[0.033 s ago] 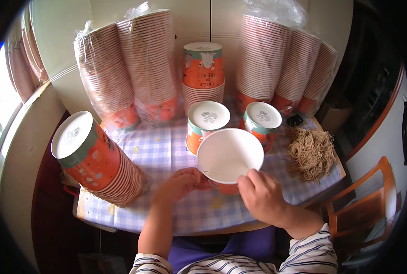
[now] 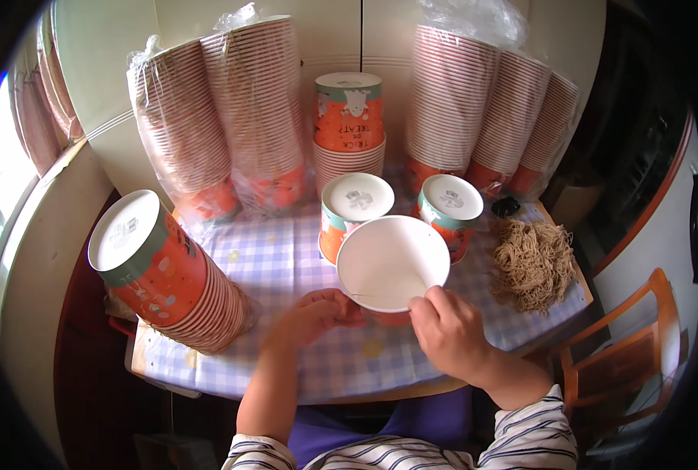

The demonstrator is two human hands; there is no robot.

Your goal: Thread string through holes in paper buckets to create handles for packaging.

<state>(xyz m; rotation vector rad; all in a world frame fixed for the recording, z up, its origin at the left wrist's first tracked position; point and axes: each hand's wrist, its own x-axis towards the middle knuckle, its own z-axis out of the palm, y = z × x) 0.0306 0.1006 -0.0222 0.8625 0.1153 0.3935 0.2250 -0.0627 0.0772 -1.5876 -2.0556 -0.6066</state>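
Both my hands hold one paper bowl (image 2: 392, 262), white inside and orange outside, tipped so its empty inside faces me. My left hand (image 2: 313, 313) grips its lower left side from underneath. My right hand (image 2: 451, 333) grips the lower right rim, thumb lying over the edge. Just behind the bowl, two more orange bowls stand upside down on the table, one at the centre (image 2: 357, 204) and one to its right (image 2: 451, 204).
The table has a lilac checked cloth (image 2: 286, 258). A bowl stack (image 2: 161, 274) lies on its side at the left. An upside-down stack (image 2: 349, 117) stands at the back, between plastic-wrapped stacks (image 2: 215, 117) (image 2: 482, 102). Dry noodles (image 2: 533, 262) lie right, near a wooden chair (image 2: 639, 352).
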